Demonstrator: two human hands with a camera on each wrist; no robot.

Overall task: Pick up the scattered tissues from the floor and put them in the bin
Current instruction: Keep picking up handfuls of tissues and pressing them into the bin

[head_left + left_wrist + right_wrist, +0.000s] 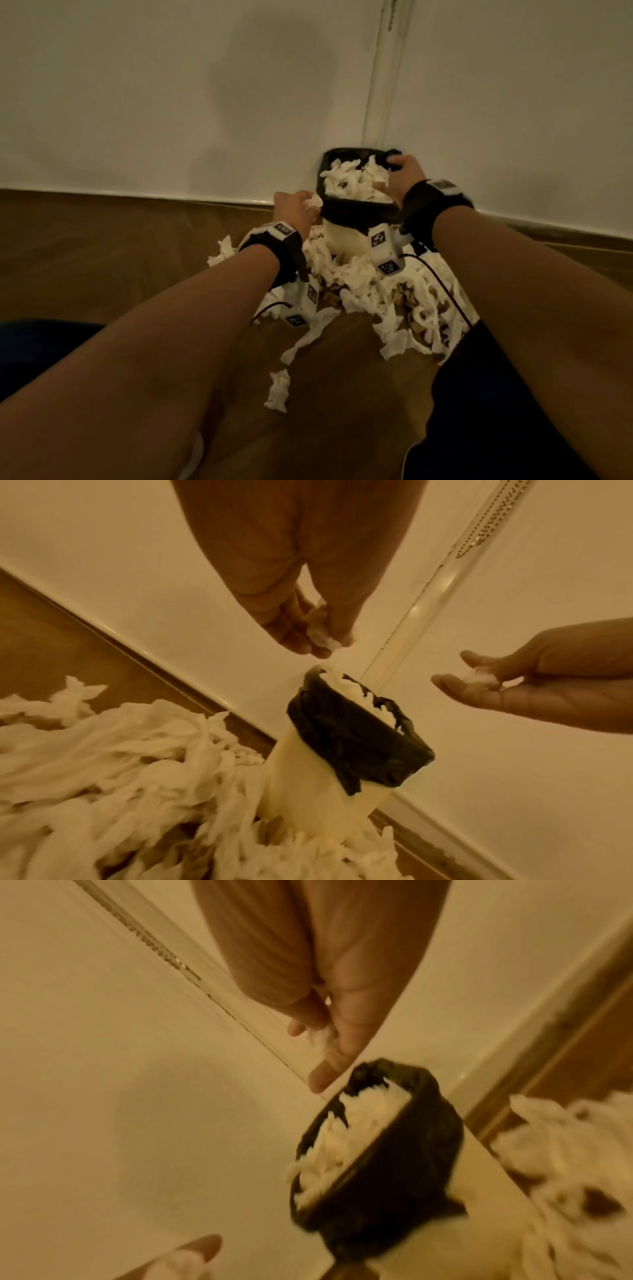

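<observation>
Left hand pinching a tissue wad just beside the liner-topped bin; right hand above the rim, cradling a scrap. Best released over the centre, then pressed down. Tissue pile left on floor.

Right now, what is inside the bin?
The bin, lined with a black bag, holds crumpled white tissues heaped nearly to its rim. Whatever lies beneath that top layer is covered.
</observation>
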